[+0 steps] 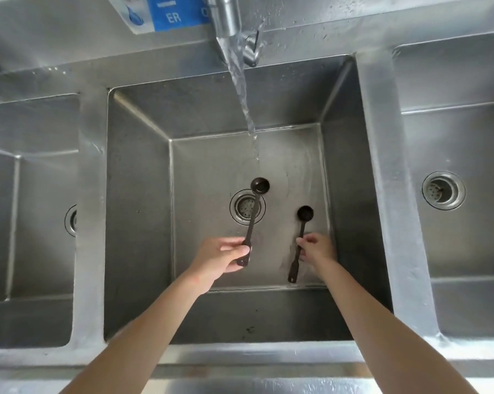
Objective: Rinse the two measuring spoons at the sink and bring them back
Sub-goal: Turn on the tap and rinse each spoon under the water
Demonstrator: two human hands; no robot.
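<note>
Two black long-handled measuring spoons are held over the middle sink basin (143, 194). My left hand (223, 258) grips the handle end of the larger spoon (257, 200), whose bowl points away from me above the drain (244, 207). My right hand (316, 248) pinches the middle of the smaller spoon's handle (302, 231), its bowl to the right of the drain. Water streams from the faucet (227, 18) and lands just beyond the larger spoon's bowl; neither bowl is in the stream.
Steel basins sit to the left (35, 223) and right (467, 237) of the middle one, split by wet raised dividers. A blue and white box (157, 12) stands on the back ledge left of the faucet. The steel front rim (254, 354) runs below my arms.
</note>
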